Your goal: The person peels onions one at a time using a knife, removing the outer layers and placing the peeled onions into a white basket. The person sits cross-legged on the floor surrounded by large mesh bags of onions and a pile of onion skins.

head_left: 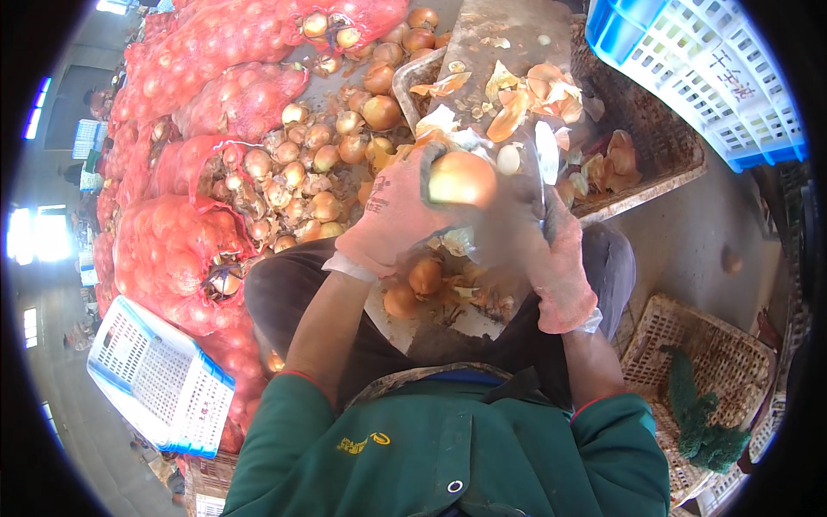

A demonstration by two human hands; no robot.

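Observation:
My left hand, in a pinkish work glove with dark fingertips, holds a yellow onion over the near end of a worn board. The glove of my right hand is closed around a knife whose blade points up and away from me, just right of the onion. A blurred patch hides part of the space between the hands. Loose onion skins and a small pale onion piece lie on the board. More onions rest below, between my knees.
Red mesh sacks of onions are stacked at left, beside a pile of loose onions. A dirty crate with skins sits under the board. White-and-blue crates stand at upper right and lower left. Another crate holds green netting.

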